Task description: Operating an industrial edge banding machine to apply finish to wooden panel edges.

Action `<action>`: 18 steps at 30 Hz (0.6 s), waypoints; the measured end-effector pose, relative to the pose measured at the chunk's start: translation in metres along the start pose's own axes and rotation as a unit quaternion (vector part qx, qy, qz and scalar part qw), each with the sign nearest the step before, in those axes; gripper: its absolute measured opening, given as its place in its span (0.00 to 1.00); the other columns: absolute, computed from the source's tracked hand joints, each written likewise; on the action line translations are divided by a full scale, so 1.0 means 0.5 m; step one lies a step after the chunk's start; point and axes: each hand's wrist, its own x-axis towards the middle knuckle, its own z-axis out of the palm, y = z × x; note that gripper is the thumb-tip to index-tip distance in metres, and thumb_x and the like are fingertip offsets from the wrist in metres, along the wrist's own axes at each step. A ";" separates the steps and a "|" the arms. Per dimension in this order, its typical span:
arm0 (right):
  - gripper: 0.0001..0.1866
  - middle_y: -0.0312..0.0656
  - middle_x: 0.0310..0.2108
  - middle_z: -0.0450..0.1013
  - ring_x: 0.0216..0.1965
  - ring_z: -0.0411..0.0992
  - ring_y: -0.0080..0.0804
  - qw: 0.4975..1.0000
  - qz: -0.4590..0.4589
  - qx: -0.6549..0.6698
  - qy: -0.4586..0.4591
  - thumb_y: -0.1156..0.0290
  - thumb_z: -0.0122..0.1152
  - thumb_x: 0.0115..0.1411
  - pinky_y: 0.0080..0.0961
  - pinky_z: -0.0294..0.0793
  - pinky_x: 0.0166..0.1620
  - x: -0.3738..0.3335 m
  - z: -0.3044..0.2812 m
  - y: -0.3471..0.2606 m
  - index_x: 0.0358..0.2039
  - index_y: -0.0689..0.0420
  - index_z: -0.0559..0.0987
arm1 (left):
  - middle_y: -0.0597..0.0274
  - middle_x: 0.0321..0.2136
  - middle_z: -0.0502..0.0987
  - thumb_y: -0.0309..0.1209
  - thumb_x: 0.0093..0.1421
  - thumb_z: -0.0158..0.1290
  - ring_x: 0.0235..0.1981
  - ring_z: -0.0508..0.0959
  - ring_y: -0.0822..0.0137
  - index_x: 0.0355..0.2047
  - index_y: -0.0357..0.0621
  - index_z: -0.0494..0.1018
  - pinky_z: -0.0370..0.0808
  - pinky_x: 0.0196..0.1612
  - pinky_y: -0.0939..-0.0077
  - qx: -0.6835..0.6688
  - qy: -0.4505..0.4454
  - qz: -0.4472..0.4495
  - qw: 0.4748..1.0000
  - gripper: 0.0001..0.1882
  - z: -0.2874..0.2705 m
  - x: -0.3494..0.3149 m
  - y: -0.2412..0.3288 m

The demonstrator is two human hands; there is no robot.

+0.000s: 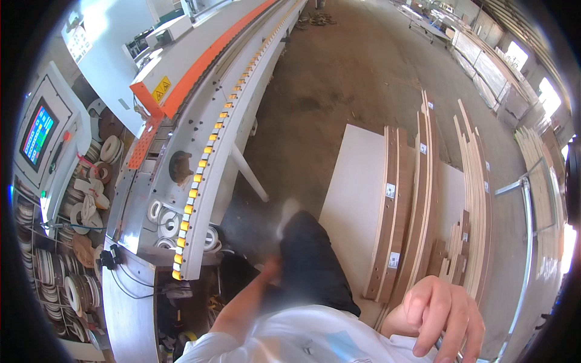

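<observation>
My right hand (445, 314) is raised at the lower right, in front of the stacked wooden strips. Its fingers hang loosely bent and apart, and I see nothing in them. My left hand (273, 270) is down beside my dark trouser leg (311, 260), smeared and partly lost against it, so its fingers cannot be made out. To my right, brown-edged boards and strips (393, 212) with small white labels lie on a large pale panel (348, 175).
A long machine with an orange guard (200, 72) and a rail of yellow rollers (209, 149) runs along my left. Beyond it are a control screen (37, 136) and many rolls of edging tape (75, 293). A metal-framed rack (528, 209) stands at the far right.
</observation>
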 end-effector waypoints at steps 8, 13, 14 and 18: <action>0.13 0.29 0.47 0.84 0.38 0.80 0.25 1.000 -0.012 -0.009 -0.002 0.63 0.68 0.67 0.19 0.70 0.36 0.012 0.055 -0.026 0.51 0.32 0.86 | 0.40 0.47 0.83 0.27 0.64 0.51 0.51 0.82 0.46 0.53 0.32 0.78 0.76 0.57 0.57 -0.059 -0.030 0.068 0.995 0.19 -0.009 -0.067 0.002; 0.14 0.29 0.47 0.83 0.39 0.79 0.26 0.999 -0.004 0.005 -0.051 0.63 0.68 0.67 0.19 0.70 0.37 0.017 0.058 -0.006 0.52 0.32 0.85 | 0.43 0.54 0.81 0.28 0.64 0.52 0.57 0.79 0.52 0.57 0.32 0.76 0.73 0.63 0.61 -0.016 -0.133 -0.040 0.990 0.21 -0.060 -0.094 0.109; 0.14 0.29 0.47 0.83 0.39 0.79 0.26 0.998 -0.003 0.012 -0.055 0.63 0.68 0.67 0.19 0.70 0.37 0.020 0.062 -0.003 0.52 0.32 0.85 | 0.44 0.55 0.80 0.28 0.65 0.52 0.58 0.79 0.52 0.58 0.33 0.75 0.72 0.63 0.62 0.014 -0.114 -0.023 0.993 0.22 -0.059 -0.105 0.117; 0.13 0.30 0.48 0.83 0.40 0.79 0.27 0.998 0.006 0.021 -0.055 0.62 0.67 0.68 0.21 0.71 0.38 0.032 0.078 -0.003 0.52 0.32 0.85 | 0.45 0.58 0.79 0.33 0.67 0.53 0.60 0.77 0.51 0.61 0.38 0.75 0.71 0.65 0.62 -0.111 -0.070 -0.002 0.991 0.23 -0.078 -0.152 0.148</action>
